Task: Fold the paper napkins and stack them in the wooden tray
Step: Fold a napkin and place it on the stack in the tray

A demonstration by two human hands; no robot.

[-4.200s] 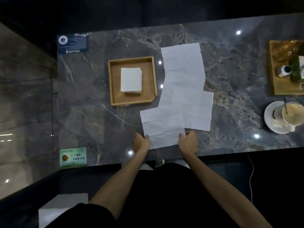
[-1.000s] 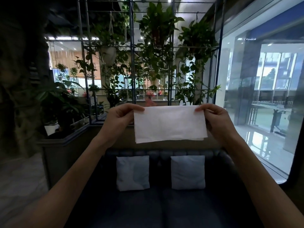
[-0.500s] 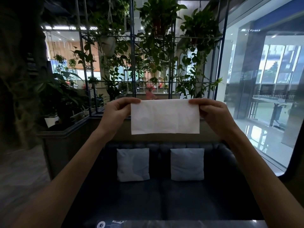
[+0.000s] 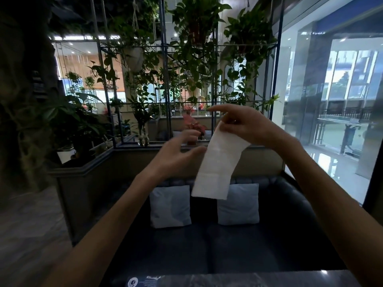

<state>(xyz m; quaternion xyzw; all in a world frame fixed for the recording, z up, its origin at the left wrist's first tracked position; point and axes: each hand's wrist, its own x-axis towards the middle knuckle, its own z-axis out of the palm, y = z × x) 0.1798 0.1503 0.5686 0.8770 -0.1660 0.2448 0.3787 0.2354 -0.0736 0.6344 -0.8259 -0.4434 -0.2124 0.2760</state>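
A white paper napkin [image 4: 217, 165], folded into a long strip, hangs down in mid-air at chest height. My right hand [image 4: 246, 125] pinches its top end between thumb and fingers, with the index finger stretched out to the left. My left hand [image 4: 178, 154] hovers just left of the strip, fingers apart, holding nothing. The wooden tray and the other napkins are out of view; only the far edge of the marble table [image 4: 228, 279] shows at the bottom.
Behind the table stands a dark sofa [image 4: 207, 245] with two pale cushions [image 4: 170, 206]. A metal frame with hanging plants [image 4: 186, 69] rises behind it. Large windows [image 4: 331, 100] fill the right side.
Both hands held the folded napkin stretched level by its top corners. Now my left hand has let go, and the strip hangs downward from my right hand alone.
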